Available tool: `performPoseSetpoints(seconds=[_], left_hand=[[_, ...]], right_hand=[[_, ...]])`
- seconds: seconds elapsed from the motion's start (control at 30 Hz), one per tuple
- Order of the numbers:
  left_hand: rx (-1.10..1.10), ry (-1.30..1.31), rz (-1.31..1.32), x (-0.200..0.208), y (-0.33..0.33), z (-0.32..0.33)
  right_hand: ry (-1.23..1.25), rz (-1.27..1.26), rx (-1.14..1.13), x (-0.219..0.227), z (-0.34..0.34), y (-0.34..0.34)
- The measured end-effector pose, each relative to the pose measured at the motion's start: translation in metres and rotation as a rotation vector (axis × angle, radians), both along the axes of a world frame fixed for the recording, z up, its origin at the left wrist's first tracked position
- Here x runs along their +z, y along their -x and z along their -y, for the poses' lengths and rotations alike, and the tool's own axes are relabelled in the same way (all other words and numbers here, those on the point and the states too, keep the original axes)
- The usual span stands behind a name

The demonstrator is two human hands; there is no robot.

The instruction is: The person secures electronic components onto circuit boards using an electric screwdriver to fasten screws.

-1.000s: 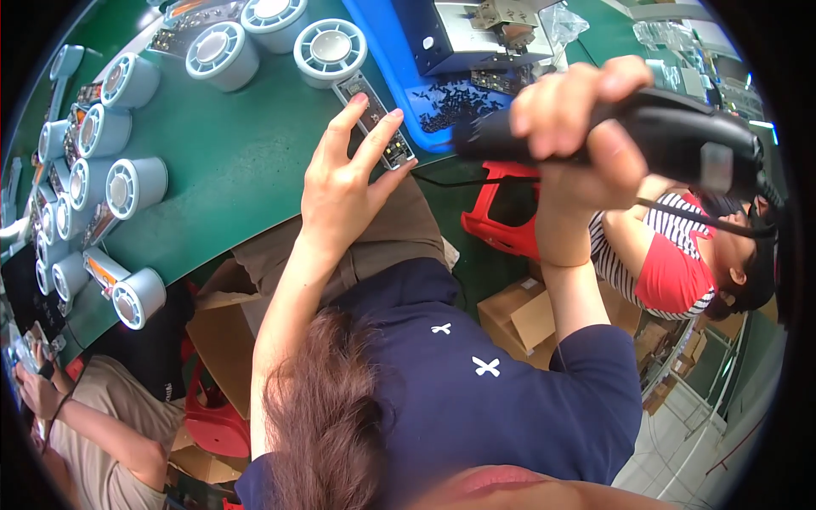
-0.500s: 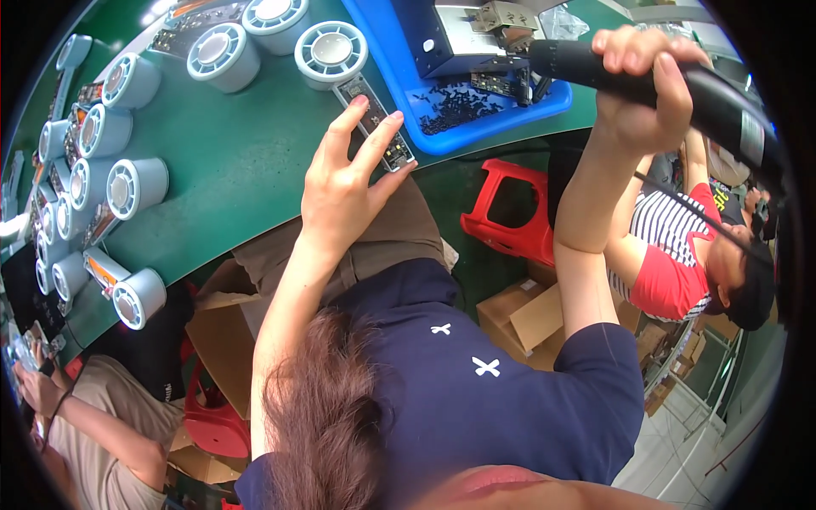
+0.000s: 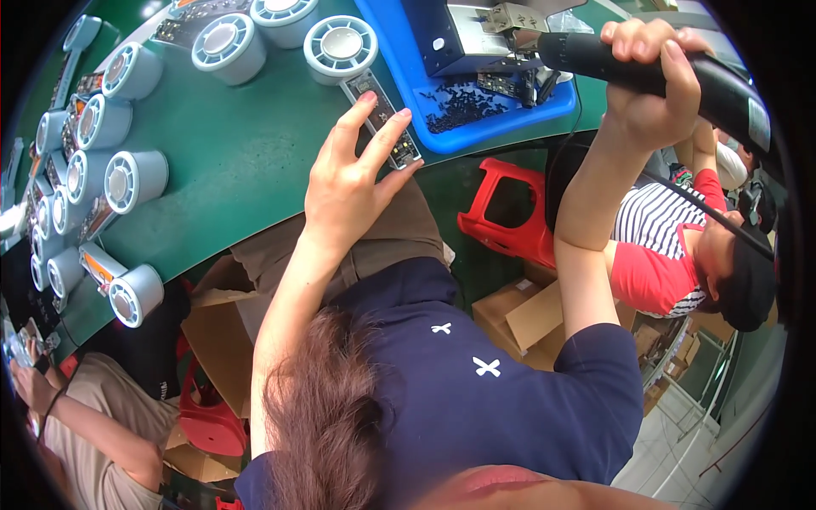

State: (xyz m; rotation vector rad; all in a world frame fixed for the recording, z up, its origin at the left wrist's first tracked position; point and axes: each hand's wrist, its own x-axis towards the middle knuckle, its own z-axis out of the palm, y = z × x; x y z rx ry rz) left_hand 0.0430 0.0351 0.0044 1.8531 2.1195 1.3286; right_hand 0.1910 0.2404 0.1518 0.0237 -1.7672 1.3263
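Note:
My left hand (image 3: pixel 344 191) steadies a handheld device with a light blue round head (image 3: pixel 342 47), its fingertips and thumb on the edges of the long handle. An exposed circuit board (image 3: pixel 380 110) shows in that handle, which lies on the table beside the blue tray. Raised at the right, my right hand (image 3: pixel 656 89) is wrapped round a black electric screwdriver (image 3: pixel 586 61). The screwdriver lies nearly level, its front end at the metal outlet of a screw feeder (image 3: pixel 463 38); the bit's exact contact is hard to see.
The feeder stands in a blue tray (image 3: pixel 459 144) holding many small black screws (image 3: pixel 463 106). Several similar light blue devices (image 3: pixel 136 180) crowd the green table's (image 3: pixel 229 170) left side. A red stool (image 3: pixel 510 208) and cardboard boxes (image 3: pixel 518 310) are below. Co-workers sit on both sides.
My right hand and the screwdriver have shifted slightly right in the picture, the front end staying by the feeder's outlet. My left hand keeps its place on the device.

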Motion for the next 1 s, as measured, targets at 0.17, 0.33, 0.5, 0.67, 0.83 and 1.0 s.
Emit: performPoseSetpoints(seconds=[0.17,0.33,0.5,0.67,0.83,1.0], left_hand=[[-0.01,-0.018,0.01,-0.003,0.006,0.005],[0.021,-0.011,-0.003,-0.011,0.012,0.01],[-0.023,-0.005,0.019,-0.007,0.012,0.009],[-0.03,0.006,0.018,-0.006,0.015,0.012],[-0.026,-0.008,0.034,-0.007,0.014,0.012],[-0.028,-0.011,0.042,-0.006,0.014,0.011]], right_hand=[[0.131,-0.135,0.028,-0.002,0.025,-0.005],[0.165,-0.111,0.253,-0.024,0.079,0.021],[0.117,0.034,0.29,-0.032,0.098,0.029],[0.161,0.057,0.243,-0.035,0.106,0.037],[0.163,0.094,0.225,-0.03,0.111,0.04],[0.129,0.106,0.223,-0.028,0.111,0.044]])
